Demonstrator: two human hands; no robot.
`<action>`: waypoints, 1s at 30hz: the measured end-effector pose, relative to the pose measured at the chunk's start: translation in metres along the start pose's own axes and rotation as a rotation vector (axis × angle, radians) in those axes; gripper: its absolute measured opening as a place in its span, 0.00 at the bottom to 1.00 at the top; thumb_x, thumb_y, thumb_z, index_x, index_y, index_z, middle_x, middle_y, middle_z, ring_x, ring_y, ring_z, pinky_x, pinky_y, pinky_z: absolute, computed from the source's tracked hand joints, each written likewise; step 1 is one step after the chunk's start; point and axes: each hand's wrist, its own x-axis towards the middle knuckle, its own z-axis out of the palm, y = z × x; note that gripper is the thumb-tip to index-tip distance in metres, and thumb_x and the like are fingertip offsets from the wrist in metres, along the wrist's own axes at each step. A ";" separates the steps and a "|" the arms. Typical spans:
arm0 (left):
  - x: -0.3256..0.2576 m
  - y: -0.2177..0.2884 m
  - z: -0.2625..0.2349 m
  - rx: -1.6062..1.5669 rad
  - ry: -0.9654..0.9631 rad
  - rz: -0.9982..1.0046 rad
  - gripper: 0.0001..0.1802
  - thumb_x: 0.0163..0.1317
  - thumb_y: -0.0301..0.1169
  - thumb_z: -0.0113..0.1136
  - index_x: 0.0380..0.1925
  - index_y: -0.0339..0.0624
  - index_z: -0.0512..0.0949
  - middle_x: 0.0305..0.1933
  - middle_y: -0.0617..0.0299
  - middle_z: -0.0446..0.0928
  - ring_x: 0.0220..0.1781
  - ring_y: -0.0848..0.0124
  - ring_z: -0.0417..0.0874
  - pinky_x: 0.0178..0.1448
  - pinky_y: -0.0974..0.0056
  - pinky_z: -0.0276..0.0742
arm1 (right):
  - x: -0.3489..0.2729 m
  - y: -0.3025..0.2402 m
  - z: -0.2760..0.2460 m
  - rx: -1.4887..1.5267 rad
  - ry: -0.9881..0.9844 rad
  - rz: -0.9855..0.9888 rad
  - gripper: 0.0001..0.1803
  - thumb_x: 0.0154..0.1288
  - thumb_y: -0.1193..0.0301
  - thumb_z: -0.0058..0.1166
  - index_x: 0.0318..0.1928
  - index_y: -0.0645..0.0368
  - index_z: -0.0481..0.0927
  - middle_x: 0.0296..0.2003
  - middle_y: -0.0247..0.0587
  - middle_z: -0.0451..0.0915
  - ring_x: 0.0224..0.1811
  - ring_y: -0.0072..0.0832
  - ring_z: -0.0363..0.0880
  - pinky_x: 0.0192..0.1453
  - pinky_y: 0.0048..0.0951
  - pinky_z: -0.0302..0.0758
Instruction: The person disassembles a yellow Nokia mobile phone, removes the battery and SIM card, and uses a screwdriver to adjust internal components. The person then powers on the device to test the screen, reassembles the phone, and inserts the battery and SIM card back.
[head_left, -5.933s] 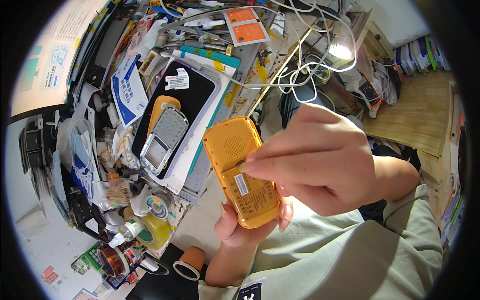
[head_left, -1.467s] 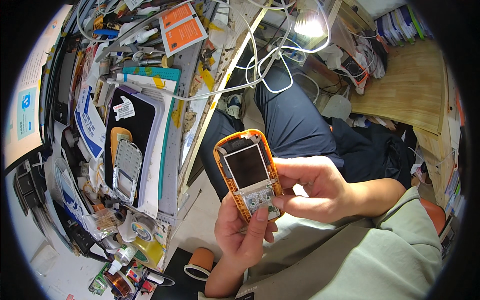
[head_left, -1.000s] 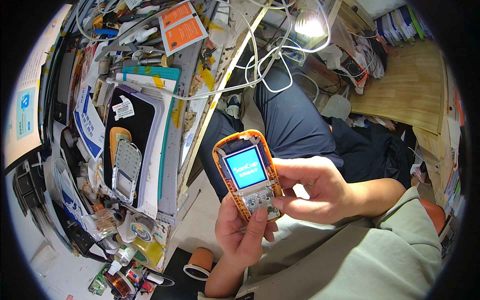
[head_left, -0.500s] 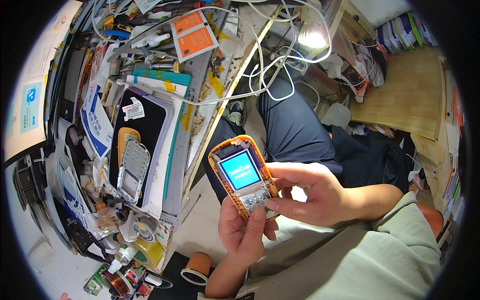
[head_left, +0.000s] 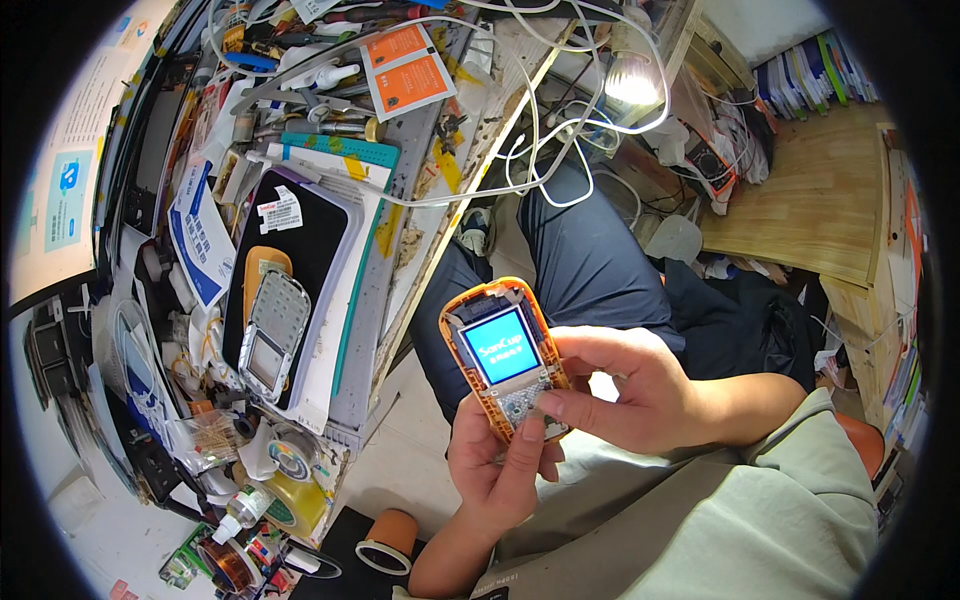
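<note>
An orange phone (head_left: 503, 355) with its front cover off and its blue screen lit sits face up over my lap. My left hand (head_left: 493, 470) cradles it from below, thumb lying on the bare keypad board. My right hand (head_left: 630, 390) grips its right side, fingertips at the lower edge. On the workbench to the left, a silver keypad front cover (head_left: 270, 335) and an orange shell piece (head_left: 258, 275) lie on a black mat (head_left: 300, 250).
The workbench edge (head_left: 440, 215) runs diagonally, crowded with tools, orange packets (head_left: 405, 70), papers, white cables and tape rolls (head_left: 290, 490). A lit lamp (head_left: 632, 80) shines at the top. A wooden shelf (head_left: 800, 190) stands to the right. A tape roll (head_left: 385, 540) lies near my left forearm.
The phone was back side up earlier, then turned screen up. Its screen lit blue about a second ago and shows a splash image now. Both hands keep their hold.
</note>
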 end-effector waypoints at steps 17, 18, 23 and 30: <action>0.000 -0.001 0.001 0.002 0.011 -0.013 0.16 0.74 0.26 0.51 0.57 0.33 0.64 0.48 0.51 0.79 0.28 0.78 0.80 0.24 0.76 0.77 | 0.002 -0.006 -0.004 -0.014 -0.045 0.026 0.22 0.69 0.81 0.56 0.62 0.70 0.73 0.42 0.39 0.84 0.35 0.16 0.81 0.34 0.18 0.77; 0.000 -0.001 0.001 0.000 0.006 -0.008 0.16 0.74 0.26 0.51 0.57 0.33 0.64 0.48 0.51 0.79 0.29 0.78 0.80 0.24 0.76 0.77 | 0.003 -0.005 -0.004 -0.015 -0.044 0.023 0.22 0.69 0.81 0.57 0.62 0.70 0.73 0.42 0.39 0.84 0.35 0.17 0.81 0.34 0.18 0.77; 0.000 -0.002 0.000 -0.003 0.003 -0.018 0.15 0.74 0.25 0.51 0.57 0.33 0.64 0.48 0.51 0.79 0.29 0.78 0.80 0.25 0.75 0.77 | 0.003 -0.001 -0.002 -0.016 -0.033 -0.002 0.22 0.69 0.81 0.57 0.62 0.71 0.73 0.42 0.40 0.84 0.36 0.17 0.81 0.35 0.19 0.78; -0.001 -0.003 0.000 -0.003 0.009 -0.020 0.15 0.74 0.26 0.51 0.56 0.33 0.64 0.48 0.51 0.79 0.29 0.78 0.80 0.24 0.75 0.77 | 0.001 -0.003 -0.004 0.002 -0.040 0.022 0.22 0.69 0.81 0.57 0.62 0.70 0.73 0.41 0.39 0.84 0.36 0.17 0.81 0.35 0.19 0.78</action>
